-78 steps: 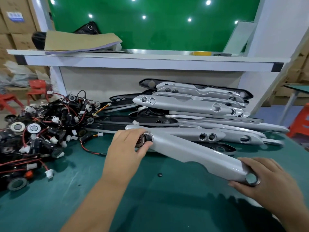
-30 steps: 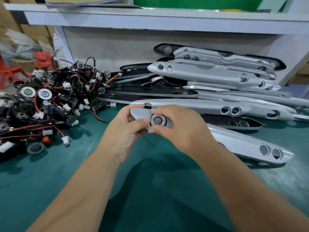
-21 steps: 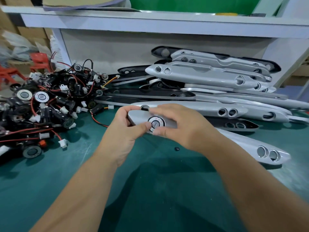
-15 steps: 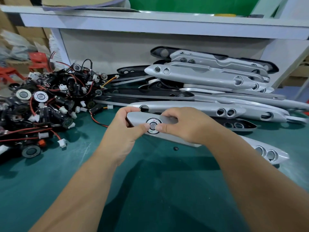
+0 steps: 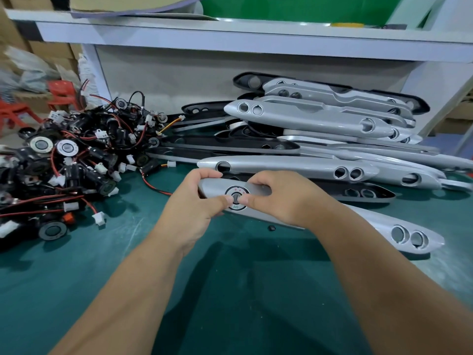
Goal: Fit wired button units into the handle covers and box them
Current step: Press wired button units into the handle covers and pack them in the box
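Observation:
A long silver handle cover [image 5: 378, 224] lies across the green table in front of me, its left end raised in both hands. My left hand [image 5: 194, 208] grips that left end, fingers curled over its top edge. My right hand [image 5: 284, 196] grips the cover just to the right. Both thumbs press on a round button unit [image 5: 236, 197] marked OFF, seated in the cover's left hole. Two empty holes show at the cover's right end.
A tangled heap of black wired button units [image 5: 69, 160] with red wires and white plugs fills the left. A stack of silver and black handle covers [image 5: 314, 119] lies behind my hands. A small black bit [image 5: 271, 228] sits on the green table [image 5: 230, 290]. A white shelf [image 5: 256, 37] spans the back.
My right hand left the cover's far end and came to the left end. Both thumbs now press the button unit, and the cover has sunk slightly toward the table.

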The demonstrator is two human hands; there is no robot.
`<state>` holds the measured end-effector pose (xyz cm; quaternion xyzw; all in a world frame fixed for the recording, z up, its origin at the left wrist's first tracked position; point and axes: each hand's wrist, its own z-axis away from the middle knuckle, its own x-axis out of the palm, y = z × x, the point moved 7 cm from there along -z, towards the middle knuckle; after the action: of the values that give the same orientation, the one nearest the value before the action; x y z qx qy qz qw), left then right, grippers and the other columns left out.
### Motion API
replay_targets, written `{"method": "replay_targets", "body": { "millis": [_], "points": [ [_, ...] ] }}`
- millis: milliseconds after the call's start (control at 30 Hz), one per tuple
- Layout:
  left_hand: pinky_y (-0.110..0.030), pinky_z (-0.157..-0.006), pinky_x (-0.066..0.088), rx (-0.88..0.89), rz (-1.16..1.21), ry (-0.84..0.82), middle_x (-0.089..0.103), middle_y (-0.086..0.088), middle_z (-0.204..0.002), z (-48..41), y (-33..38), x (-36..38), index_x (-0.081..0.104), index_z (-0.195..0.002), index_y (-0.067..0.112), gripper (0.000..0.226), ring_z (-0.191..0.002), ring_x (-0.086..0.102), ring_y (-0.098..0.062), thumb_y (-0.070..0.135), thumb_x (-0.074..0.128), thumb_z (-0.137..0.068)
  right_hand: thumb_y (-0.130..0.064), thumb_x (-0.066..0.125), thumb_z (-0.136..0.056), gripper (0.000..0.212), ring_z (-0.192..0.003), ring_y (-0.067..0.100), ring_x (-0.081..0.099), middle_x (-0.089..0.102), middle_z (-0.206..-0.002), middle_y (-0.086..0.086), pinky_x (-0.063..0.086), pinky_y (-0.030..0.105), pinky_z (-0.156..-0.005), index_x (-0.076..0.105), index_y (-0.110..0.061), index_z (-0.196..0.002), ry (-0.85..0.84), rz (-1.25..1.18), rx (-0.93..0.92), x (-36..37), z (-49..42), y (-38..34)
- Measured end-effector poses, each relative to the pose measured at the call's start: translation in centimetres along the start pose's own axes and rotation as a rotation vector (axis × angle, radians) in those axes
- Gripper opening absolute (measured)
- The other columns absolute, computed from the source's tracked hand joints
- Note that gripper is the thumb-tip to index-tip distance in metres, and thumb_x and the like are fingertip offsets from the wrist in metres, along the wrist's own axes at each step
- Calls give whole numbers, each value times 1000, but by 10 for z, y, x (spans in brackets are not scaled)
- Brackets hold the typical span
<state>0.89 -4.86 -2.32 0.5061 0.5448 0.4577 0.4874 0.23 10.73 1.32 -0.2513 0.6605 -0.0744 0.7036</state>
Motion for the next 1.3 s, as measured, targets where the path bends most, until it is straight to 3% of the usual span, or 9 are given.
{"method": "replay_targets", "body": {
  "millis": [100,267,467,600,733,833,933,1200,1300],
  "points": [
    [-39,-83,58,-5,12,-8,68,-4,-88,-3,-4,0,64,-80,45,33,-77,66,-17,22,74,-58,-57,57,-84,37,-86,12,59,63,-97,-11,47,28,-77,57,-30,-110,4,-20,8,3,2,1],
    [-52,-89,53,3,-94,40,65,-17,-95,-2,-1,0,59,-75,51,30,-76,66,-23,30,73,-58,-56,53,-87,37,-72,10,49,55,-86,-15,39,32,-79,52,-29,-111,30,0,27,7,2,0],
    [-56,-86,52,41,-169,65,55,-5,-77,-3,2,1,56,-83,53,33,-75,56,-25,38,70,-57,-60,55,-82,35,-71,11,53,56,-80,-13,39,34,-80,53,-31,-100,109,-56,93,6,2,1],
    [-57,-91,50,40,-138,21,59,-18,-91,0,5,3,57,-84,53,36,-92,59,-44,44,72,-53,-61,51,-84,32,-68,5,51,57,-81,-14,38,33,-79,54,-33,-100,99,-71,90,6,3,4],
    [-58,-95,47,67,-120,-53,57,-32,-103,1,7,5,55,-89,55,39,-95,57,-44,48,71,-54,-68,39,-85,40,-86,9,52,59,-90,-16,34,36,-89,58,-37,-102,100,-69,133,4,-1,5],
    [-41,-81,50,84,-190,-57,56,-16,-84,0,3,4,50,-93,57,41,-76,52,-25,35,76,-70,-73,33,-84,48,-91,15,53,58,-89,-13,28,38,-82,58,-35,-101,132,69,139,5,-4,1],
    [-15,-59,43,114,-234,-29,55,5,-74,-2,-1,3,46,-93,57,47,-62,50,-4,22,75,-80,-71,34,-85,45,-77,17,56,58,-83,-10,27,39,-78,57,-34,-94,193,99,145,6,-4,0],
    [-9,-53,41,148,-257,47,55,10,-72,1,4,1,48,-92,49,45,-56,48,2,16,76,-79,-69,32,-88,45,-83,19,54,54,-93,-9,27,39,-82,55,-33,-101,195,125,111,3,-3,-2],
    [-21,-68,50,105,-231,38,57,7,-78,0,1,0,50,-89,53,45,-65,51,-3,19,77,-77,-73,38,-82,51,-84,15,48,45,-92,-12,27,37,-84,51,-35,-114,98,149,53,8,-1,-2]
  ]
}}
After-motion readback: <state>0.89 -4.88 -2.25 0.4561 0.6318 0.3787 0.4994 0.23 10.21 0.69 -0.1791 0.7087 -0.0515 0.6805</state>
